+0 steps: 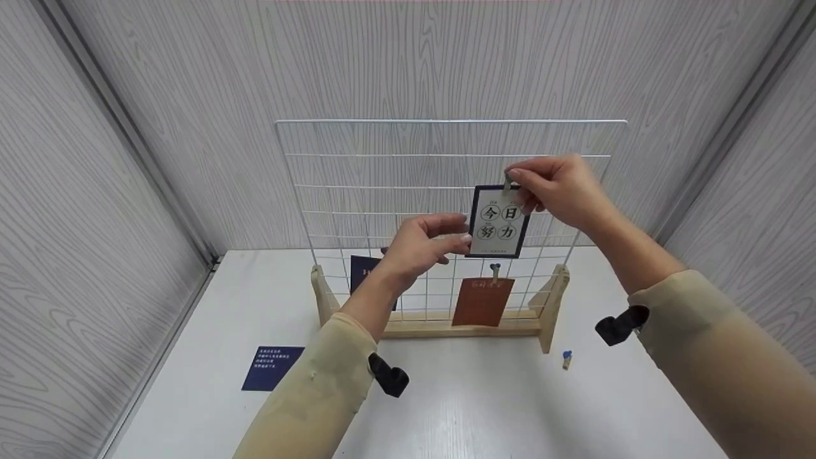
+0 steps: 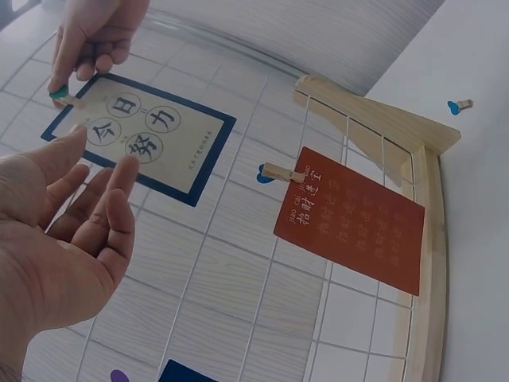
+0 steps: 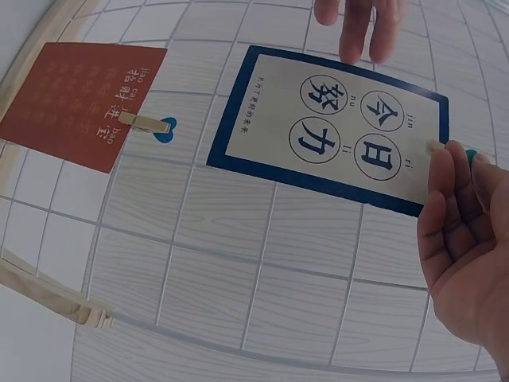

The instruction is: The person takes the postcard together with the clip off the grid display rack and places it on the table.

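A white card with a dark blue border and circled characters (image 1: 499, 223) hangs upright against the white wire grid (image 1: 440, 155). At its top edge, my right hand (image 1: 564, 191) pinches a small wooden clothespin (image 1: 507, 184), whose green end shows in the left wrist view. Beside the card's left edge is my left hand (image 1: 424, 248), its thumb and fingers apart and loosely bent; whether the fingertips touch the card cannot be told. Below hangs a red card (image 1: 483, 302), held to the grid by a clothespin with a blue heart (image 3: 165, 129).
Wooden feet and a crossbar (image 1: 408, 330) hold the grid up on the white table (image 1: 459, 395). A dark blue card (image 1: 357, 274) hangs partly behind my left hand. Another blue card (image 1: 271, 366) lies at left, and a blue-hearted clothespin (image 1: 567, 361) lies at right.
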The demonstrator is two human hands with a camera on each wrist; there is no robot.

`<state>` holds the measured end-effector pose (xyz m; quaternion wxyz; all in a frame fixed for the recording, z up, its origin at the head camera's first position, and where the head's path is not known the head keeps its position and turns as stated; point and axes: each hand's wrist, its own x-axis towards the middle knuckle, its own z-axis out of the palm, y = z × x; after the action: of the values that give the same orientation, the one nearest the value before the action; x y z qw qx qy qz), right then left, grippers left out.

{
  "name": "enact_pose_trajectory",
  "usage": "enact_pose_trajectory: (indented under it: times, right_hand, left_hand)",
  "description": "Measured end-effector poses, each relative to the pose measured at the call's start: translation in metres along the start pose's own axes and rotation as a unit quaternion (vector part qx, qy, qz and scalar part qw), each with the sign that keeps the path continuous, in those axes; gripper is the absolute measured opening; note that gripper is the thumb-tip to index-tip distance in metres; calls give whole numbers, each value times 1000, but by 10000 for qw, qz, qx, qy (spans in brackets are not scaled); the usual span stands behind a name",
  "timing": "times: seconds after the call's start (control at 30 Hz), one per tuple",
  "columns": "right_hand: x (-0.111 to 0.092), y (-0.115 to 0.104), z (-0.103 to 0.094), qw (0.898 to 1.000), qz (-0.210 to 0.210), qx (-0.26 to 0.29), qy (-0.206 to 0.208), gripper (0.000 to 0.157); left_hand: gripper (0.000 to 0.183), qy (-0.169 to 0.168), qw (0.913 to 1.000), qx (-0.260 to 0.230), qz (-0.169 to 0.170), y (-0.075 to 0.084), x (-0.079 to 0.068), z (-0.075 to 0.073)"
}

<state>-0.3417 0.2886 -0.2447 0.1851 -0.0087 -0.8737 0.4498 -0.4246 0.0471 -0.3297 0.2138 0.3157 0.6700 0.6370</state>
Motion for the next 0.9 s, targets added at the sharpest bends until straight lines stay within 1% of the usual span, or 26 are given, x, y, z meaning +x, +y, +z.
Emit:
enact_pose_trajectory:
  times: [0.27, 0.47, 0.57, 0.73, 0.9]
  right_hand:
    - [3, 2, 3, 9997, 5, 232, 48, 26]
    - [2, 2, 3, 9997, 32, 235, 88, 27]
    - [1, 3, 3, 9997, 54, 187, 134, 27]
    - [1, 3, 3, 9998, 9, 146, 126, 28]
    - [1, 4, 3, 9998, 24, 198, 82, 29]
  left_hand:
    - [44, 2, 9997, -220, -66, -5, 2, 5]
    - [42, -38, 9995, -260, -181, -6, 6, 12]
    - [37, -98, 9994, -242, -204, -6, 8, 17]
    - [25, -91, 9993, -273, -231, -5, 10, 22]
    - [22, -165, 9979, -554, -295, -6, 9, 21]
